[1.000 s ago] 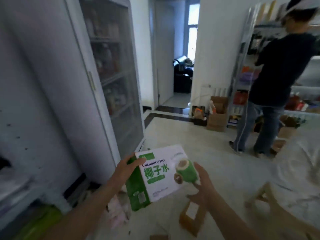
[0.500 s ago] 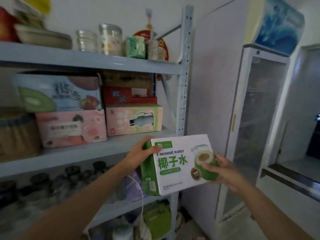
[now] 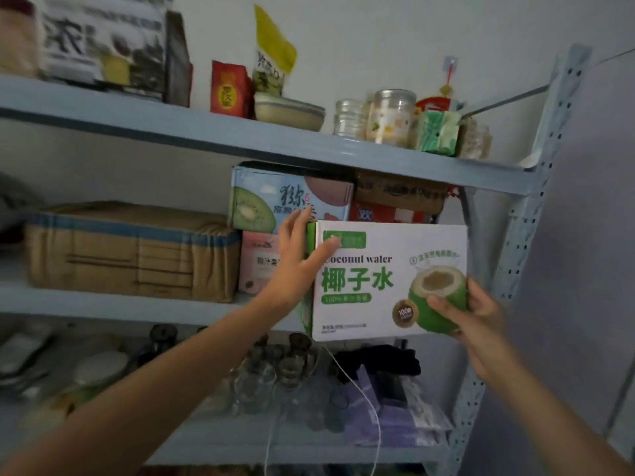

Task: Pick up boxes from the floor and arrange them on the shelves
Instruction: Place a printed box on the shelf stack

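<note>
I hold a white and green coconut water box (image 3: 388,280) upright in front of the middle shelf (image 3: 120,309) of a grey metal rack. My left hand (image 3: 299,255) grips its upper left corner, thumb across the front and fingers up along the side. At the lower right corner my right hand (image 3: 470,317) holds it with the thumb on the printed coconut. Behind the box, on the same shelf, are a kiwi-print box (image 3: 261,201) on top of a pink box (image 3: 257,266), and a red box (image 3: 385,213) partly hidden.
A large brown carton (image 3: 130,252) fills the left of the middle shelf. The upper shelf (image 3: 240,132) carries glass jars (image 3: 391,118), a bowl and packets. Glassware (image 3: 275,372) and a white cable sit on the lower shelf. The rack's upright post (image 3: 536,187) stands right, beside a grey cabinet wall (image 3: 591,235).
My view swung from the floor and fridge to the rack. Both hands lifted the box up to the middle shelf, closer to the boxes stacked there.
</note>
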